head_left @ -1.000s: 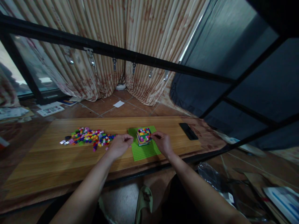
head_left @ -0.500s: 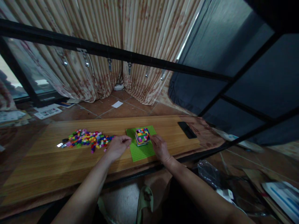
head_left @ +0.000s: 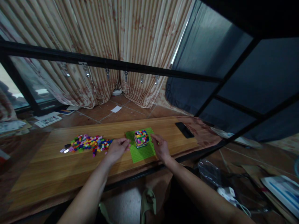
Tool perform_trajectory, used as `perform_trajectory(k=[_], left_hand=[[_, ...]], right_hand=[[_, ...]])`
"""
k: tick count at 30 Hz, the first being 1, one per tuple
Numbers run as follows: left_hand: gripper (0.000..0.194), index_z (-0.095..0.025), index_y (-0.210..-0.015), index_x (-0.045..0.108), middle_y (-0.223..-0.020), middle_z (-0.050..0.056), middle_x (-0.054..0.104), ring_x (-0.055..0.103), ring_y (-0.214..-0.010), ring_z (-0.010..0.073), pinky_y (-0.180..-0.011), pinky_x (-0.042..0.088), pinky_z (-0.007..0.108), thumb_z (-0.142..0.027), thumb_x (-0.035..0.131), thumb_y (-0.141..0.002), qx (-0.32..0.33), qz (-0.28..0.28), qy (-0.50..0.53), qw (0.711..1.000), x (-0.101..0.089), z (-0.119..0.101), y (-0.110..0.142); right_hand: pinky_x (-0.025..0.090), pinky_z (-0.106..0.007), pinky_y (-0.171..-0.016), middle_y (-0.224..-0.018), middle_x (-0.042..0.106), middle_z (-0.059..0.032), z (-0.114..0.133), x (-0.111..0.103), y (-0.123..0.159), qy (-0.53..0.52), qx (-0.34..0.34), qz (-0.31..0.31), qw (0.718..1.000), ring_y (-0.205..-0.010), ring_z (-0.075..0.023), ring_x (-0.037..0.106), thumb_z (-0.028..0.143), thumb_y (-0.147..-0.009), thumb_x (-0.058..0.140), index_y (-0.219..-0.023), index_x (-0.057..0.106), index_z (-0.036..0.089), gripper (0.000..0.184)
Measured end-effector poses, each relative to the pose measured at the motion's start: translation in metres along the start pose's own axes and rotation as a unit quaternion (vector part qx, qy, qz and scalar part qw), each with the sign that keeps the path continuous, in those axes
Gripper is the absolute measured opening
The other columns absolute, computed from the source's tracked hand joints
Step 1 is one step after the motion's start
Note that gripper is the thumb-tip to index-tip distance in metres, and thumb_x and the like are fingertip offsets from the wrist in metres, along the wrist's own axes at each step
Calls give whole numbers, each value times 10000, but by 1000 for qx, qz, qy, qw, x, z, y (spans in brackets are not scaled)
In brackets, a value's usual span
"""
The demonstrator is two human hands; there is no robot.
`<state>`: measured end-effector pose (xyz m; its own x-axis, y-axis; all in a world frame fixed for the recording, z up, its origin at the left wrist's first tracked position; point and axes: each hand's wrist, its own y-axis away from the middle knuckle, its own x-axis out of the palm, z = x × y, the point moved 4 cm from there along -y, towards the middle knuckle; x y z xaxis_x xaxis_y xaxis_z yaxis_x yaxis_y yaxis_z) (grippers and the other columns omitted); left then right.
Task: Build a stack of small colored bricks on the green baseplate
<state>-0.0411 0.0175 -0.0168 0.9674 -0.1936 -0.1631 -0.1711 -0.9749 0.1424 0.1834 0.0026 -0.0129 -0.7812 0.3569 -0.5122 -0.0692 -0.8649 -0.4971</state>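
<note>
A block-shaped build of small multicoloured bricks [head_left: 141, 138] stands on a green studded baseplate [head_left: 142, 154]. My left hand [head_left: 118, 148] hovers by the baseplate's left edge, its thumb and fingers pinched together; anything between them is too small to make out. On the other side, my right hand [head_left: 160, 148] is just right of the build, apart from it, with bent fingers slightly spread and nothing visible in them. Left of my left hand lies a spread heap of loose coloured bricks [head_left: 90, 143].
The wooden table top [head_left: 70, 171] carries everything. A black phone [head_left: 184, 130] lies toward its right end, near a brown cloth [head_left: 203, 132]. Small shiny pieces [head_left: 66, 151] lie at the heap's left end. A dark metal rail [head_left: 140, 69] crosses beyond the table.
My right hand has drawn back from the build's right side, and its fingers have loosened. My left hand keeps its pinch in nearly the same place. The camera view has shifted a little.
</note>
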Motion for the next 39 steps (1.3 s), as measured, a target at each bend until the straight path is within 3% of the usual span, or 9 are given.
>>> perform_trajectory(k=[5,9,14,21,34,39], left_hand=[[327,-140,-806,642,-683,26,671,597,-578,111,-570,445,231,-457,659,-727,-52,-2,81,995,7,-5,9],[321,-140,-919,646,-798,68,713,651,-641,121,-619,488,235,-406,707,-750,-100,54,174,978,20,-11,19],[230,-132,-945,649,-749,63,704,638,-597,100,-584,489,200,-303,694,-798,-121,83,223,964,27,-12,23],[298,-137,-997,668,-692,28,668,607,-558,91,-576,492,207,-325,720,-772,-103,101,238,960,33,-9,23],[403,-178,-1130,626,-862,35,685,611,-693,109,-676,469,252,-302,700,-754,-56,192,185,962,49,-10,28],[579,-150,-1281,525,-785,46,693,637,-658,135,-651,469,270,-321,703,-758,-47,237,167,956,55,-4,29]], right_hand=[[494,-291,-726,-902,690,-70,21,2,15,-44,3,21,999,-813,-174,631,284,-908,482,-983,710,204,253],[479,-271,-678,-925,675,-47,52,13,29,-67,4,73,995,-759,-146,605,270,-876,551,-1016,704,229,211],[482,-289,-734,-965,673,-39,72,21,26,-71,6,88,994,-846,-162,603,243,-823,632,-1011,704,246,202],[461,-329,-833,-923,668,-33,69,24,24,-37,-6,78,996,-916,-184,591,242,-799,657,-898,708,238,111],[450,-302,-767,-860,633,-12,58,16,36,-49,53,84,994,-830,-167,579,180,-753,646,-805,652,213,62],[458,-311,-799,-945,649,-33,54,7,41,-90,36,178,979,-890,-177,596,234,-805,623,-922,670,219,127]])
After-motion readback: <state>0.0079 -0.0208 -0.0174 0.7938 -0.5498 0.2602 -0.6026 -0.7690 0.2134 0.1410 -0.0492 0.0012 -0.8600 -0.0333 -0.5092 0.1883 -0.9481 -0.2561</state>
